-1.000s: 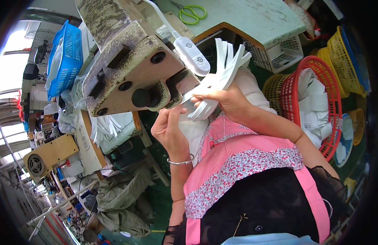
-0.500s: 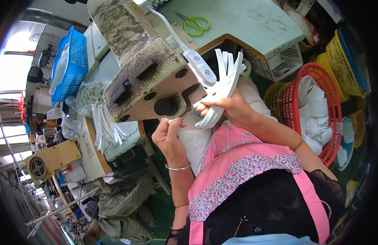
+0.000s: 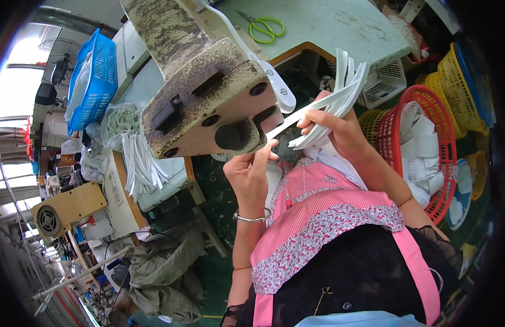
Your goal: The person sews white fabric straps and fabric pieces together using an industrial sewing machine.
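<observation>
My right hand is closed round a bundle of flat white strips, whose ends fan out above and below the fingers. One white strip slants from this bundle down to my left hand. There the left thumb and fingers are pinched together at the strip's end, just under the sewing machine's head. Part of that end is hidden by the fingers and the machine. A metal bracelet circles my left wrist.
More white strips hang off the table edge at left, near a blue basket. Green-handled scissors lie on the pale green tabletop. At right stands a red basket holding white rolls, with yellow baskets behind.
Both hands have moved to the right, the right one with the bundle also upward. A single strip now shows stretched between the hands.
</observation>
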`<state>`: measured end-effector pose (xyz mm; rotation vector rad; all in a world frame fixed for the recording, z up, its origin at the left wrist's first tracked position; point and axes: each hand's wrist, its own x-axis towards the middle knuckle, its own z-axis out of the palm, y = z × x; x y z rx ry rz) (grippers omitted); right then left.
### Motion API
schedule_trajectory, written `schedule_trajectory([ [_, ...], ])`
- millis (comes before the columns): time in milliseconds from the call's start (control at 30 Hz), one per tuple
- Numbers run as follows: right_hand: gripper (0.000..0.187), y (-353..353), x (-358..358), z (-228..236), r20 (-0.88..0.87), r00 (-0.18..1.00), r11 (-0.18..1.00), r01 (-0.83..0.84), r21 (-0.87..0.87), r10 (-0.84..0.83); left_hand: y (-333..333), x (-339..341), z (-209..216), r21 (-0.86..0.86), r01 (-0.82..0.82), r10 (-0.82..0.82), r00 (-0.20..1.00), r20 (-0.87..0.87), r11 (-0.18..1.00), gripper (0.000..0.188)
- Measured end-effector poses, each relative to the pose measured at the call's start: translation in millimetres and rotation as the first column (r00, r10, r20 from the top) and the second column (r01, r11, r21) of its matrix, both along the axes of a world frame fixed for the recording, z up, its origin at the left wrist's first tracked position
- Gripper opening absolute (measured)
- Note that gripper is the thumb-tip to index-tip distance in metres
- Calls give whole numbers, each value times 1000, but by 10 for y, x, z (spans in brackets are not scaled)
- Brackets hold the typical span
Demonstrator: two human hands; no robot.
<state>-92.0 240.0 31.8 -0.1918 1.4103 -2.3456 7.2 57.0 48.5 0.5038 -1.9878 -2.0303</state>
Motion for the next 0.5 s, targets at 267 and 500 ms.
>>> schedule_trajectory([
  [267,16,-119,52,-28,20,999,993,-44,-108,47,-10,32,18,93,-140,145,988,-50,986,15],
  [500,15,-304,138,-50,47,994,988,-87,-128,94,-152,125,-9,110,-228,232,972,-30,967,17],
])
